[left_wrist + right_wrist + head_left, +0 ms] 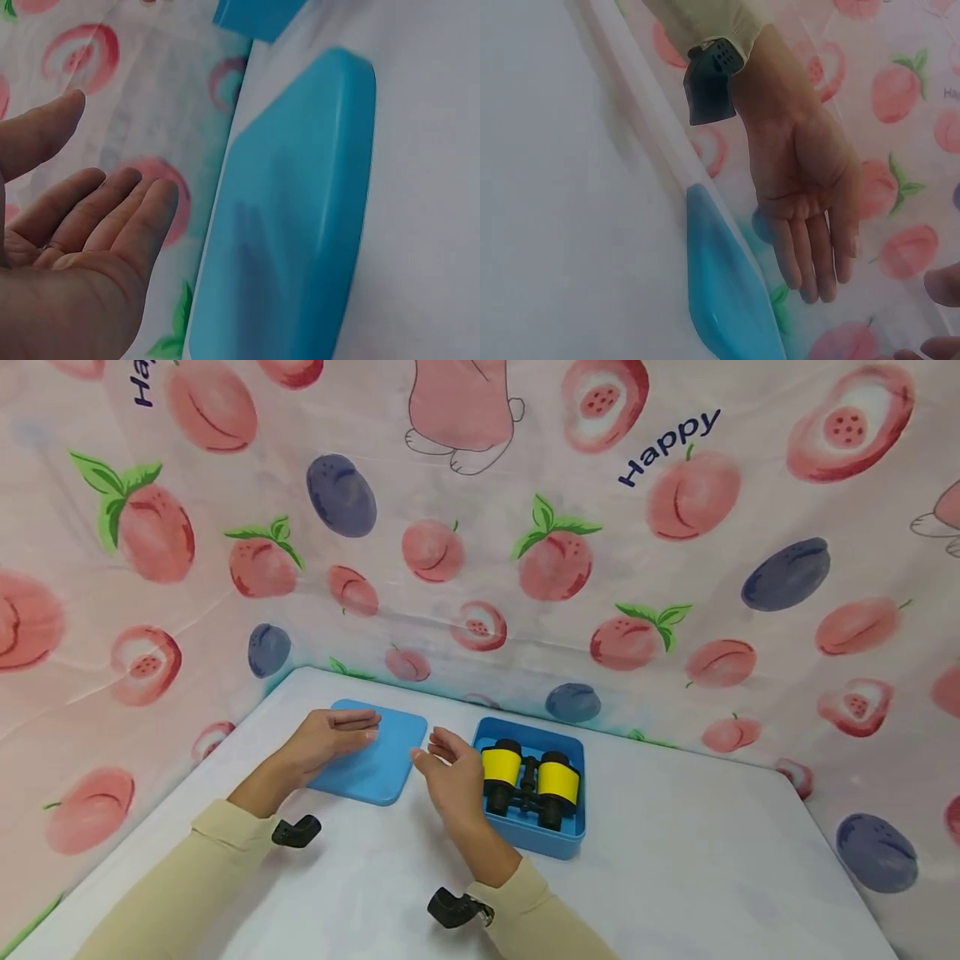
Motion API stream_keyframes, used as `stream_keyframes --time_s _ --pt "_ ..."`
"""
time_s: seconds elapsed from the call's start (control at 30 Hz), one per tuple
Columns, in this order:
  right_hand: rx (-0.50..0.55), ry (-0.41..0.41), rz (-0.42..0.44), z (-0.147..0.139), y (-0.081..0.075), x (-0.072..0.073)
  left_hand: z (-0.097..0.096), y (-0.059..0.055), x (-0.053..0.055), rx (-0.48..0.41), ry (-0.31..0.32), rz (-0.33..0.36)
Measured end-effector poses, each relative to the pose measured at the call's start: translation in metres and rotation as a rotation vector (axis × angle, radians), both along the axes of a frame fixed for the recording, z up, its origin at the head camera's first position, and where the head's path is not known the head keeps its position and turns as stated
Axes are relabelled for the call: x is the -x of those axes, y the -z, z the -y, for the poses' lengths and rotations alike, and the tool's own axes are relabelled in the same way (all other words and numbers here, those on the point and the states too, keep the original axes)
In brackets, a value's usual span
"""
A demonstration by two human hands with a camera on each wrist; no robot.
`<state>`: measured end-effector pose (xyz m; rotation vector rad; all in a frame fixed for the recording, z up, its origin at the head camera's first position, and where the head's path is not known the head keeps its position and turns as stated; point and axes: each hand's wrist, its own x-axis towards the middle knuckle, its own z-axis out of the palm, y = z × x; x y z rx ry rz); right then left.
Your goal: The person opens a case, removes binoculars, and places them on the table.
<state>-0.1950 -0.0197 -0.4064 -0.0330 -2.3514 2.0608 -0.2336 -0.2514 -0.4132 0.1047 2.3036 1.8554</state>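
Fruit-print cloth backdrop (pixel 487 510), white tabletop (pixel 697 843)

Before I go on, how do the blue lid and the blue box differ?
The lid is a flat, shallow piece, while the box has taller walls. The lid shows a plain, smooth top face; the box is open at the top, with black-and-yellow binoculars inside. In the head view, the lid lies on the left and the box to its right. Both are blue, round-cornered and on the white table.
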Motion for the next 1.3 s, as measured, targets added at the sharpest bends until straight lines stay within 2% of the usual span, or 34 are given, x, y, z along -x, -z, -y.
stream_keyframes --time_s 0.17,0.4,0.57,0.67,0.83,1.07,1.2,1.3 --pt "-0.039 0.018 0.029 -0.028 -0.006 -0.002 -0.028 -0.003 0.007 -0.078 0.053 0.023" --pt "-0.068 0.025 0.006 -0.065 -0.003 -0.001 -0.066 -0.004 0.014 -0.191 0.088 0.058" --pt "-0.085 0.044 0.018 -0.093 0.002 0.002 -0.090 -0.003 0.016 -0.219 0.120 0.080" --pt "-0.090 0.035 0.008 -0.113 0.005 0.003 -0.104 -0.004 0.016 -0.219 0.116 0.089" --pt "-0.137 0.005 -0.043 -0.147 0.002 0.002 -0.124 -0.006 0.015 -0.143 0.097 0.082" --pt "-0.322 -0.059 -0.068 -0.184 -0.005 0.006 -0.142 -0.004 0.015 0.004 0.073 0.104" --pt "-0.460 -0.137 -0.080 -0.199 -0.006 0.011 -0.148 0.001 0.016 0.052 0.105 0.102" --pt "-0.593 -0.250 -0.120 -0.202 -0.003 0.018 -0.148 0.009 0.017 0.078 0.111 0.113"
